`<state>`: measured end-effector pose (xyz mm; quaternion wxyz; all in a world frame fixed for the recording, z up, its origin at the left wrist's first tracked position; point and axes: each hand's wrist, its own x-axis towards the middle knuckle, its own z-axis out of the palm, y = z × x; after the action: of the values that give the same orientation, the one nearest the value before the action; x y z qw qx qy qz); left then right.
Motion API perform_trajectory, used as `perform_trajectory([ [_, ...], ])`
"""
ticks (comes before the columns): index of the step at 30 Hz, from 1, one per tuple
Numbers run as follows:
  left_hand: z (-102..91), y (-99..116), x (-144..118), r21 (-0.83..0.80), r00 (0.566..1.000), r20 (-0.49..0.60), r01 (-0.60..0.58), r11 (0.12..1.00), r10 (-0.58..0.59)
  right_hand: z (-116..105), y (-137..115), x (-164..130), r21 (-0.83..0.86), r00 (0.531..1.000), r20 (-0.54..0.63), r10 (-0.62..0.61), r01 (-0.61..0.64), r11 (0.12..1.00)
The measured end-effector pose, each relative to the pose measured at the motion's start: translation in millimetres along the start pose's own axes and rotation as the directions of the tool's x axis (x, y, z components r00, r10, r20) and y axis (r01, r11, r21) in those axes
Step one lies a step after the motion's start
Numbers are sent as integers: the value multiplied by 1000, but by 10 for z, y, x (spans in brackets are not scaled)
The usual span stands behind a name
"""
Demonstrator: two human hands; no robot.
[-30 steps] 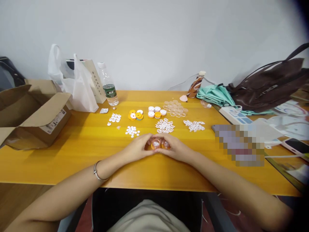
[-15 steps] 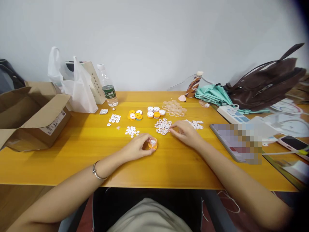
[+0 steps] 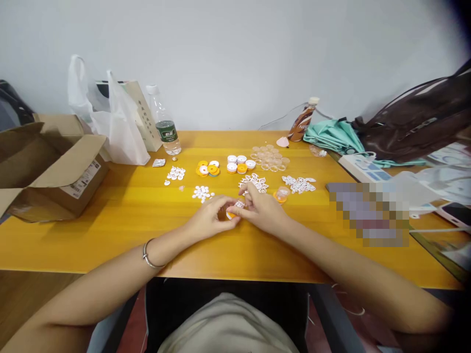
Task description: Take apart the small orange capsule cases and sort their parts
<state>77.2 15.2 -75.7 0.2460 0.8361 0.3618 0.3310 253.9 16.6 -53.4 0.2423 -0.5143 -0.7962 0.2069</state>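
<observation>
My left hand (image 3: 211,215) has its thumb and fingers closed around a small orange and white round container (image 3: 231,214), just above the table or resting on it; I cannot tell which. My right hand (image 3: 263,208) meets it from the other side, its thumb and fingers bent in a pinch at a small white openwork piece (image 3: 239,204) over the container. Fingers cover much of both parts. Behind the right hand lies a pile of white openwork pieces (image 3: 257,182). Beside that hand stands an orange-based clear cup (image 3: 281,194).
Clear round cups (image 3: 270,158), white and orange round containers (image 3: 241,164), orange and white discs (image 3: 208,169) and small white pieces (image 3: 201,193) lie further back. More openwork pieces (image 3: 300,184) are to the right. A cardboard box (image 3: 69,181) stands left, a blurred-out device (image 3: 368,213) right.
My right hand has come from the openwork pile leftward to the container in my left hand. The orange-based cup beside the right hand now shows. The view has shifted slightly.
</observation>
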Motion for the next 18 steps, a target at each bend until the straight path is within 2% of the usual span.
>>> perform_trajectory([
  [3, 21, 13, -8, 28, 1000, -4, 12, 1000, -12, 55, 49, -27, 133, 1000, 28, -14, 11, 991],
  [9, 26, 4, -16, 137, 998, 42, 45, 990, -52, 203, 106, -97, 353, 998, -4, -62, 59, 934],
  [15, -23, 50, -11, 92, 994, 106, -7, 996, -3, 220, 129, -92, 397, 995, -39, -95, 102, 912],
  [18, -49, 71, -16, 52, 986, 165, -41, 998, 32, 164, 133, -104, 387, 985, -2, -175, 162, 908],
])
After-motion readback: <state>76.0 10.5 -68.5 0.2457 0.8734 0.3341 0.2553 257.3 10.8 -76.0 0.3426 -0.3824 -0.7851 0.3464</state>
